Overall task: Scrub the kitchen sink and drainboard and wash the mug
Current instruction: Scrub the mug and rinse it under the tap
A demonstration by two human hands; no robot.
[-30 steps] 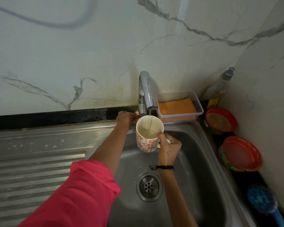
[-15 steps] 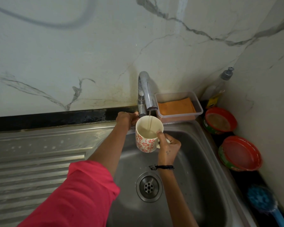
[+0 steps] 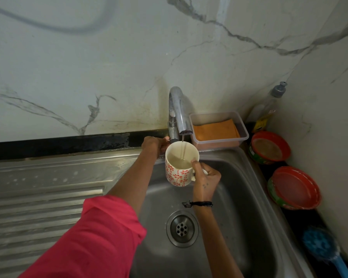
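A white mug [image 3: 178, 174] with a red flower pattern is held upright over the steel sink [image 3: 243, 197], right under the chrome tap's spout [image 3: 179, 115]. A thin stream of water runs into it, and the mug is partly full. My right hand [image 3: 206, 177] grips the mug by its handle, thumb on the rim. My left hand [image 3: 154, 144] is closed around the tap's base behind the mug; the part it grips is hidden. The ribbed drainboard [image 3: 42, 199] lies to the left of the basin.
A clear plastic box [image 3: 219, 128] with an orange cloth stands behind the sink. A soap bottle [image 3: 269, 109], two red-rimmed tubs [image 3: 269, 147] [image 3: 293, 187] and a blue brush [image 3: 321, 247] line the right ledge by the wall. The drain [image 3: 182, 228] is below the mug.
The hands and mug hold almost the same place. Water keeps running into the mug.
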